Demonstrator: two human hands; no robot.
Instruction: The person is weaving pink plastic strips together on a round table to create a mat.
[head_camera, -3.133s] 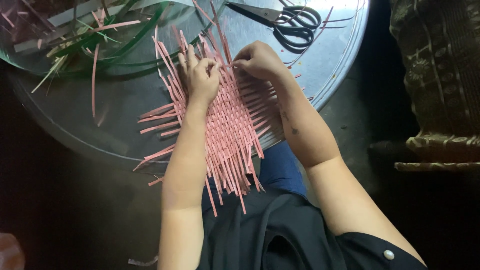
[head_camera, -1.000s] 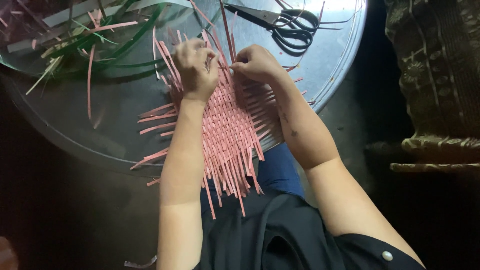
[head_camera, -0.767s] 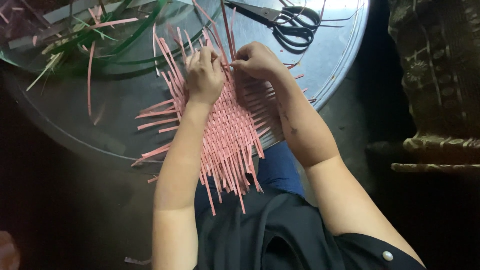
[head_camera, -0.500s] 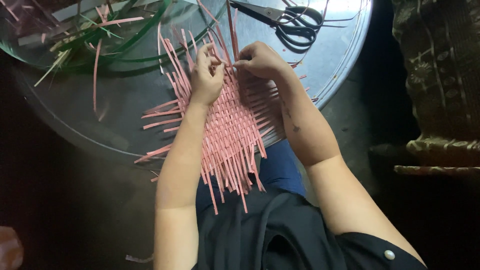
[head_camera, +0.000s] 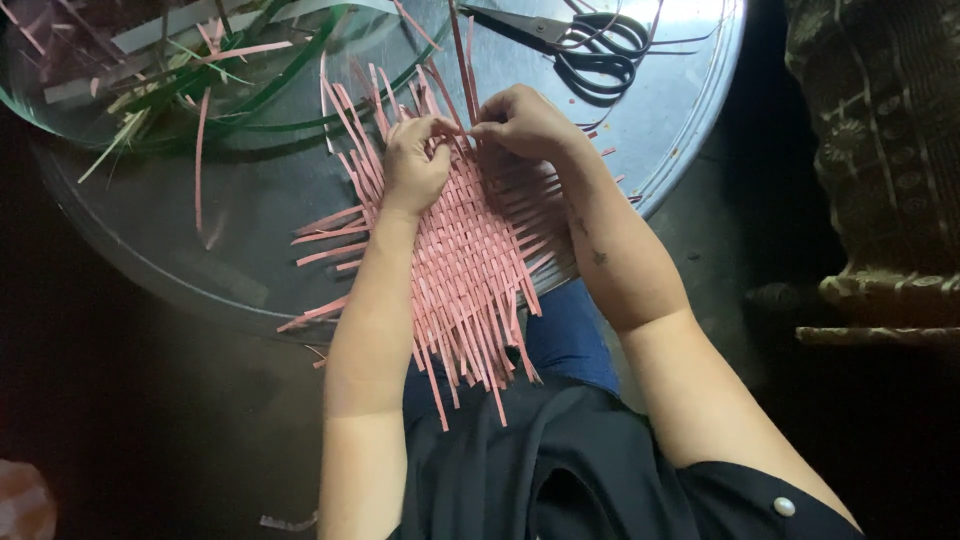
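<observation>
Head view, looking straight down.

Round glass-topped desk (head_camera: 250, 260) fills the upper half of the frame. On it lies a flat woven mat of thin pink strips (head_camera: 470, 260), its near edge hanging off the desk rim at 6 o'clock, over the person's lap. Loose strip ends fan out from the mat at 9 o'clock, 12 o'clock and 6 o'clock.

Left hand (head_camera: 418, 165): resting on the far part of the mat, at 11 o'clock from the mat's centre. Grip pressed together, thumb and fingertips pinching a single upright pink strip (head_camera: 462, 60) that runs away toward 12 o'clock.

Right hand (head_camera: 522, 125): just beside the left hand, at its 3 o'clock, knuckles up. Grip closed, fingertips meeting the left hand's on the same upright strip. The two hands touch at the fingertips. Right forearm crosses the mat's right edge toward 5 o'clock.

Surroundings: black-handled metal scissors (head_camera: 590, 45) lie on the desk at 1 o'clock from the hands, near but not touching them, blades pointing toward 9 o'clock. A loose heap of green and pale strips (head_camera: 210, 80) sits at 10 o'clock, well apart from the mat, with a few stray pink strips mixed in. A dark patterned woven basket (head_camera: 880, 150) stands off the desk at 3 o'clock. Person wears a dark top (head_camera: 560, 470); blue cloth shows under the mat's near edge.
</observation>
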